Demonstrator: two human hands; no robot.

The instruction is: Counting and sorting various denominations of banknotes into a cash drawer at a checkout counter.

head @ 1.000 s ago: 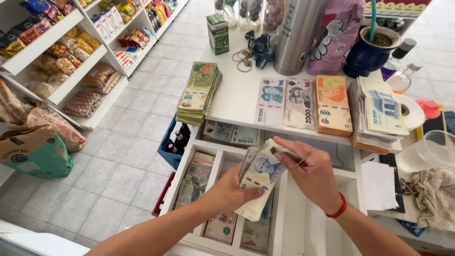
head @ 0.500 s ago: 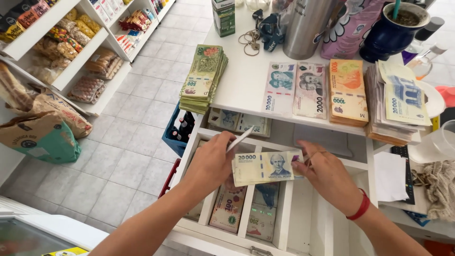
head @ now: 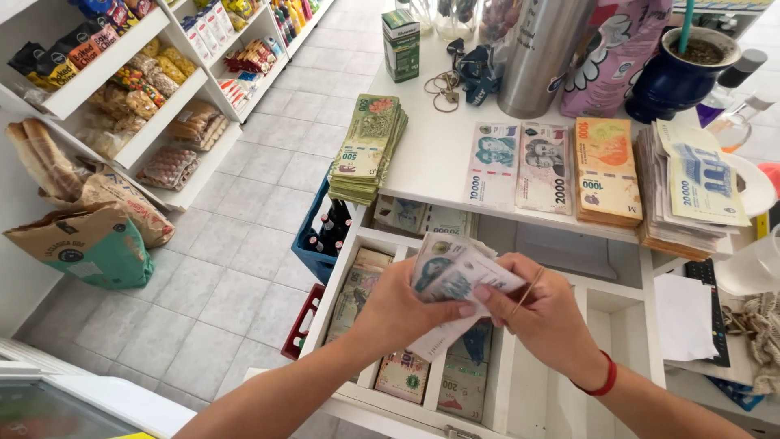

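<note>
Both hands, left hand (head: 406,305) and right hand (head: 552,317), have closed together on the banknotes (head: 451,280), now bunched over the drawer (head: 561,390). Light, floppy, slippery paper; best pinched mid-stack. Rubber band (head: 526,291) loops the right fingers.

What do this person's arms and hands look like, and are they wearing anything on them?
Both forearms are bare, with no sleeves in view and no gloves. The left hand wears nothing that shows. The right hand has a thin red band around the wrist. The nails on the fingers look short and plain. No watch or rings can be seen.
</note>
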